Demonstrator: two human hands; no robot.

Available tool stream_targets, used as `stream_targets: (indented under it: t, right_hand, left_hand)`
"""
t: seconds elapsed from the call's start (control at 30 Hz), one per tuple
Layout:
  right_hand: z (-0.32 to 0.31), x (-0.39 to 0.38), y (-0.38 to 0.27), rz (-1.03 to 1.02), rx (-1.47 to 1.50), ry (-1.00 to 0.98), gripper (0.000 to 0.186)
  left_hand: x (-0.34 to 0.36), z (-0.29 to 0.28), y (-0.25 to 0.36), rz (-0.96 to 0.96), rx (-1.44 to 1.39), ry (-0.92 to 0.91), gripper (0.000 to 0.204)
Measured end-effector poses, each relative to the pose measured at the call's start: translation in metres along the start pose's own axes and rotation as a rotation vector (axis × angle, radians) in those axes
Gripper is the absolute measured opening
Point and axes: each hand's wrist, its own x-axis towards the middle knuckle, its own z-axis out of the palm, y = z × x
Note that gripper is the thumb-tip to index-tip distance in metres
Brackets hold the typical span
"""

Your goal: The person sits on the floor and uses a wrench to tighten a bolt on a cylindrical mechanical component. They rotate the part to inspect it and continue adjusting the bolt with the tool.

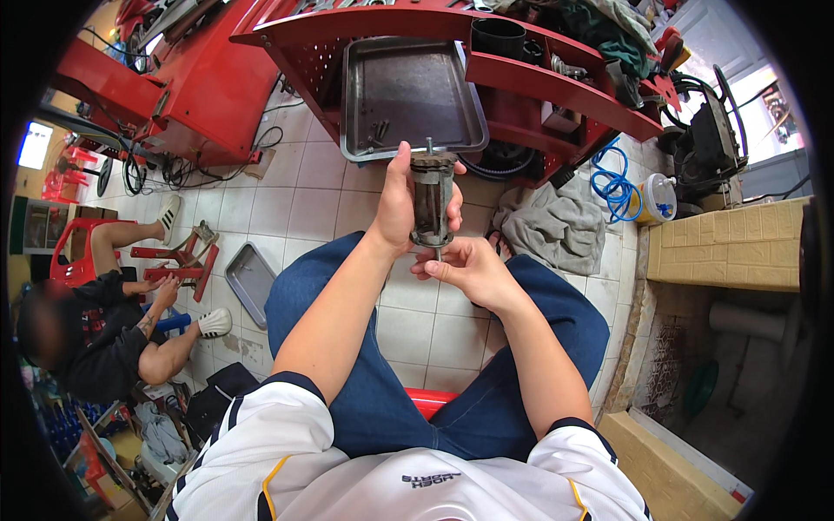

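Observation:
A dark, worn cylindrical metal motor part [432,204] is held upright above the floor, between my knees. It has round end plates, the upper one notched, and a thin shaft sticks out at both ends. My left hand [397,205] wraps round its body, with fingertips showing on the right side. Below it, my right hand [473,271] pinches the lower end of the shaft between thumb and fingers. Just beyond my hands is a metal tray [404,74] with several small bolts [379,131] lying in it.
A red tool cart [382,23] stands ahead. To the right are a grey cloth [556,224], a blue hose [615,182] and a yellowish tiled ledge [730,246]. On the left, a second tray [248,282] lies near a seated person [104,321] and a red metal stand [187,260].

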Motion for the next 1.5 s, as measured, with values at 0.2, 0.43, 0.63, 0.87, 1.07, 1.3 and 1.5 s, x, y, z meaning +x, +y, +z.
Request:
stream_targets:
  t: [0.2, 0.43, 0.63, 0.87, 1.07, 1.3, 1.5]
  right_hand:
    - [0.005, 0.003, 0.003, -0.013, -0.147, 0.07, 0.024]
    - [-0.001, -0.002, -0.009, -0.08, -0.074, 0.066, 0.026]
    - [-0.006, 0.007, 0.011, -0.024, -0.135, 0.185, 0.023]
    - [0.001, -0.001, -0.017, 0.013, 0.055, 0.048, 0.017]
    - [-0.01, 0.003, 0.007, -0.055, 0.04, 0.078, 0.007]
    - [-0.001, 0.005, 0.005, -0.127, 0.23, 0.129, 0.024]
    - [-0.004, 0.005, 0.0, -0.079, 0.068, 0.173, 0.037]
  left_hand:
    - [0.0, 0.002, -0.006, -0.051, 0.006, 0.006, 0.085]
    - [0.0, -0.002, 0.001, 0.022, -0.045, 0.013, 0.084]
    - [-0.001, 0.002, -0.005, -0.027, -0.046, -0.014, 0.085]
    - [-0.001, -0.001, 0.001, 0.014, -0.01, 0.025, 0.084]
    - [-0.002, 0.0, 0.003, 0.013, -0.009, 0.019, 0.084]
    - [-0.001, 0.0, 0.001, -0.007, -0.112, -0.005, 0.084]
    - [0.0, 0.003, -0.001, -0.005, -0.071, -0.008, 0.082]
